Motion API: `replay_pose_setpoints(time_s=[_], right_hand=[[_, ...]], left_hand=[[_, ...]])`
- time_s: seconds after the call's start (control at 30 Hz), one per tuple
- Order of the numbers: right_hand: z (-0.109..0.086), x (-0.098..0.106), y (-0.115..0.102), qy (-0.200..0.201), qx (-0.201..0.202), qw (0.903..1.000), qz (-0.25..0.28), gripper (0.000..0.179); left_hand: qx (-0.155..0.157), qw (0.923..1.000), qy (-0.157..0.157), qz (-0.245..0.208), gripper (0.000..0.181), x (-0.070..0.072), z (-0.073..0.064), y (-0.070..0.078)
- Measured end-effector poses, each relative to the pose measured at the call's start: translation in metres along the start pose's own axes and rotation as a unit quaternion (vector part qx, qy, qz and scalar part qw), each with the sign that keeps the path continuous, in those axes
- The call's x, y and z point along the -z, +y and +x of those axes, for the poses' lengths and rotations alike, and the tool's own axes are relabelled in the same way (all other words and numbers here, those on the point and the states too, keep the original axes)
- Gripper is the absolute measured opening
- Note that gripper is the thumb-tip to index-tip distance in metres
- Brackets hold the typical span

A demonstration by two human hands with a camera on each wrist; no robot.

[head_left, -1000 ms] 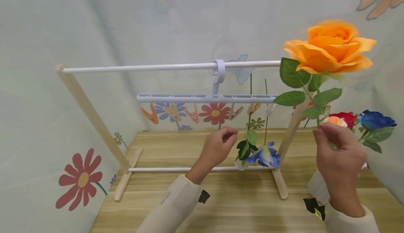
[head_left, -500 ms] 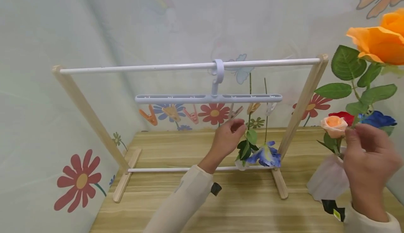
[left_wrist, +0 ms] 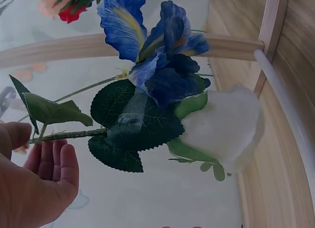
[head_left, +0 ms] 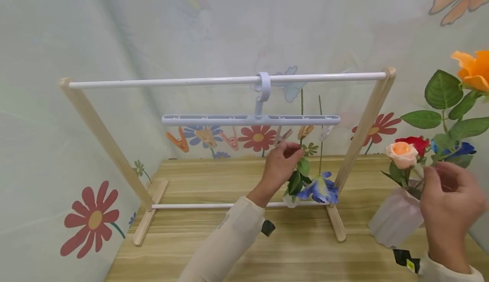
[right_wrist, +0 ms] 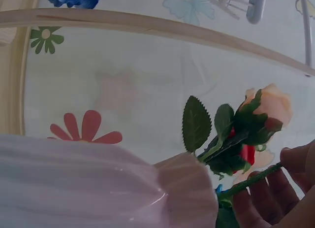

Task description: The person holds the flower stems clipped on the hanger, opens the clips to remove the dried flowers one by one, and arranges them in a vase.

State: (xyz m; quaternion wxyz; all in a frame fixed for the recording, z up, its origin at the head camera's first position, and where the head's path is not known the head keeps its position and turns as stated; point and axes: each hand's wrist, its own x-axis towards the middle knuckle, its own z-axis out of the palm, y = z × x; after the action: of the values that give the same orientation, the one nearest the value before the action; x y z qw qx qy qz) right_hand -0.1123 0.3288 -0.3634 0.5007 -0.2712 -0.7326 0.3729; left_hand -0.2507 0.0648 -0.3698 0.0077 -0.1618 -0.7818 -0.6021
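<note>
My right hand (head_left: 454, 205) pinches the green stem of an orange rose (head_left: 475, 71), partly cut off by the frame's right edge. In the right wrist view the stem (right_wrist: 253, 182) runs from my fingers to the mouth of the white fluted vase (right_wrist: 98, 183). My left hand (head_left: 280, 163) holds the stem of an upside-down white rose (left_wrist: 221, 129) between thumb and fingers. That rose hangs from a tan clip (head_left: 305, 131) on the pale blue hanger (head_left: 214, 120). Beside it a blue iris (head_left: 320, 189) hangs from a white clip (head_left: 326, 132).
A wooden rack with a white top bar (head_left: 172, 81) carries the hanger. Orange (head_left: 178, 139), yellow and pink clips hang along its left half, and a grey clip (head_left: 282, 136) near my left hand. A peach rose (head_left: 402, 154), a red rose (head_left: 418, 145) and a blue flower stand in the vase.
My right hand has carried the orange rose right, then lowered it at the vase. My left hand has moved right and slightly up and now holds the white rose's stem.
</note>
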Motion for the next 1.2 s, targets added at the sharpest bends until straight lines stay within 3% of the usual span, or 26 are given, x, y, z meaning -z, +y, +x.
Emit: replay_pose_setpoints(time_s=[0.13,0.33,0.4,0.5,0.63,0.73,0.8,0.97,1.2], right_hand=[[0.001,0.002,0.005,0.007,-0.039,0.9991,-0.013,0.017],[-0.001,0.004,-0.003,0.044,-0.066,0.9968,-0.005,0.03],[-0.003,0.005,-0.01,0.055,-0.068,0.9961,0.007,0.025],[-0.009,0.008,-0.02,0.065,-0.057,0.9957,0.032,0.017],[-0.018,0.009,-0.031,0.076,-0.001,0.9954,0.057,0.015],[-0.025,0.004,-0.036,0.07,0.053,0.9939,0.066,0.013],[-0.03,0.0,-0.04,0.058,0.065,0.9942,0.064,0.011],[-0.04,-0.014,-0.048,0.016,0.055,0.9966,0.059,0.033],[-0.054,-0.034,-0.058,-0.039,0.065,0.9922,0.098,0.032]], left_hand=[[-0.001,1.0,0.0,-0.004,0.026,-0.002,0.0,-0.001],[-0.002,0.9999,0.011,-0.002,0.02,-0.002,0.001,0.0],[0.0,0.9999,0.015,0.002,0.018,-0.002,0.0,0.0],[0.004,0.9999,0.013,0.004,0.017,-0.002,-0.001,0.001],[0.013,0.9999,0.01,0.004,0.015,-0.003,-0.002,0.002],[0.014,0.9998,0.01,0.008,0.015,-0.004,-0.002,0.002],[0.011,0.9998,0.011,0.008,0.015,-0.005,-0.003,0.003],[0.006,0.9999,0.007,0.004,0.016,-0.008,-0.004,0.004],[0.016,0.9999,0.003,-0.004,0.015,-0.008,-0.006,0.006]])
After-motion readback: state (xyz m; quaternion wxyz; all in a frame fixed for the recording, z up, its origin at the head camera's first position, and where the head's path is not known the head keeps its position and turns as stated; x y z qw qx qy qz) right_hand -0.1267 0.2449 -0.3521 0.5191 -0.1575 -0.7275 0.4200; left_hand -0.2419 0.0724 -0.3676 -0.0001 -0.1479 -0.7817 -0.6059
